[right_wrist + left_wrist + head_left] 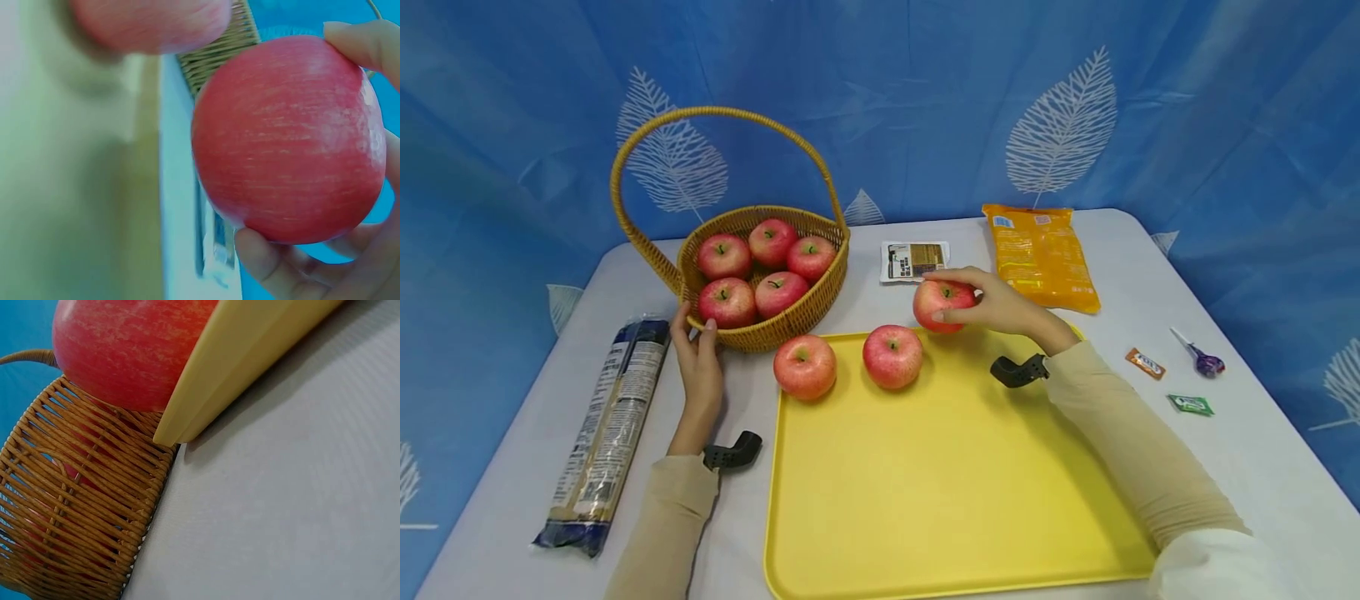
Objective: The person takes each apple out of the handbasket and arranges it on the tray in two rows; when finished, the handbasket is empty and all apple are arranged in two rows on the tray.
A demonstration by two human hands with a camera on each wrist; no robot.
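At the far edge of the yellow tray (pixel 925 483), right of that edge's middle, a red apple (pixel 942 298) sits in the right hand (pixel 1003 304). It looks firm and stiff, likely with some weight for its size; the glossy skin could slip under a light touch and the flesh could bruise under a hard pinch, so the widest part seems the best place to hold. The right hand grips it there, thumb and fingers parted about as wide as the fruit and bent round opposite sides. Beyond the tray's far left corner, the left hand (pixel 702 371) touches the near left end of the wicker basket (pixel 820 304), thumb and fingers apart; whether they clasp the rim, I cannot tell.
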